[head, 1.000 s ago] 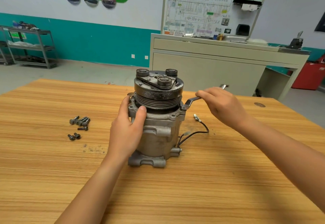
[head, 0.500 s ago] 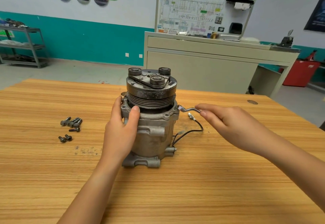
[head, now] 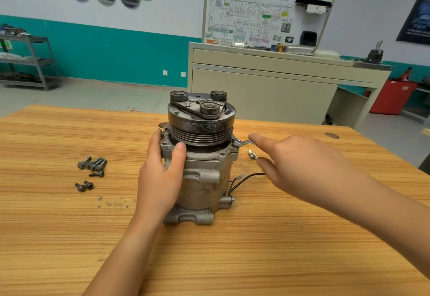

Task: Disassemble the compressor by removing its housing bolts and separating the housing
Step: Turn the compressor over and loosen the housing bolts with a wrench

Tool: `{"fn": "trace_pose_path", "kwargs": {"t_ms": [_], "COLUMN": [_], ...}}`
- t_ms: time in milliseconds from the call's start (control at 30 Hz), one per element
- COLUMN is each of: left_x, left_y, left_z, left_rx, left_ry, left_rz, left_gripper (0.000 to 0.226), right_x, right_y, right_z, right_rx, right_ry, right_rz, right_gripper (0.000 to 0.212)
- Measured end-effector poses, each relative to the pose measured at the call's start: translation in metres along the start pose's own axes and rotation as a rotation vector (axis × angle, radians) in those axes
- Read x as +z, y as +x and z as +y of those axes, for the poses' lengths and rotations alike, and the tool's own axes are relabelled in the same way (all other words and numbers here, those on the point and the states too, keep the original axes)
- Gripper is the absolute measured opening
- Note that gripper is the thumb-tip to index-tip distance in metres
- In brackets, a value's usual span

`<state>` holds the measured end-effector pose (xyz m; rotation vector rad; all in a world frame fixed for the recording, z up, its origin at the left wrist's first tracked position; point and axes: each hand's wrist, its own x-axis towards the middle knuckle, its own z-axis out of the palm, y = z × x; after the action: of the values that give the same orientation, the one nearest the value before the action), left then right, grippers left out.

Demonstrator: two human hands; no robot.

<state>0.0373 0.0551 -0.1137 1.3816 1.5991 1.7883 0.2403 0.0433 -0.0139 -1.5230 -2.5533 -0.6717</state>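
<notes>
The grey compressor [head: 204, 179] stands upright on the wooden table [head: 256, 249], its black pulley [head: 201, 119] on top. My left hand [head: 160, 174] grips the housing's left side, thumb on the top flange. A small silver wrench [head: 243, 142] sits on a bolt at the flange's right edge. My right hand [head: 297, 165] holds the wrench's handle, index finger stretched along it and thumb underneath; most of the handle is hidden by the hand. Several removed bolts [head: 93, 164] lie to the left, with two short ones [head: 83, 186] closer to me.
A black wire [head: 242, 179] with a metal connector [head: 252, 155] trails from the compressor's right side under my right hand. Dark grit [head: 114, 202] marks the table left of the base. A beige training bench [head: 267, 81] stands behind the table, a metal shelf [head: 28, 63] at far left.
My right hand has swung the wrench handle from the far right round toward me. My left hand has kept its grip on the housing.
</notes>
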Motion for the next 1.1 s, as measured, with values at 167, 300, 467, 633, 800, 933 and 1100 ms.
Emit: {"fn": "trace_pose_path", "kwargs": {"t_ms": [167,300,467,633,800,933,1100], "left_x": [0.001,0.000,0.000,0.000,-0.001,-0.001,-0.001], "left_y": [-0.001,0.000,-0.001,0.001,-0.001,0.001,0.003], "left_z": [-0.001,0.000,0.003,0.007,0.007,0.004,0.002], "left_rx": [0.006,0.012,0.031,0.044,0.047,0.063,0.118], "left_ry": [-0.008,-0.013,0.027,0.077,0.083,0.100,0.118], "left_rz": [0.014,-0.006,-0.001,0.029,0.025,0.029,0.038], "left_gripper": [0.061,0.063,0.068,0.075,0.069,0.059,0.073], "right_x": [0.002,-0.006,-0.006,0.001,-0.015,-0.006,0.009], "right_y": [-0.009,-0.006,-0.001,-0.002,-0.004,-0.001,0.005], "right_z": [-0.035,-0.021,-0.006,-0.006,-0.009,-0.001,0.018], "right_rx": [0.031,-0.046,-0.110,-0.082,-0.103,-0.177,-0.265], "right_ry": [-0.216,-0.288,-0.373,-0.377,-0.163,-0.300,-0.277], "right_rz": [-0.105,-0.083,-0.029,-0.014,0.010,0.012,0.074], "right_gripper": [0.072,0.069,0.057,0.042,0.027,0.024,0.038]}}
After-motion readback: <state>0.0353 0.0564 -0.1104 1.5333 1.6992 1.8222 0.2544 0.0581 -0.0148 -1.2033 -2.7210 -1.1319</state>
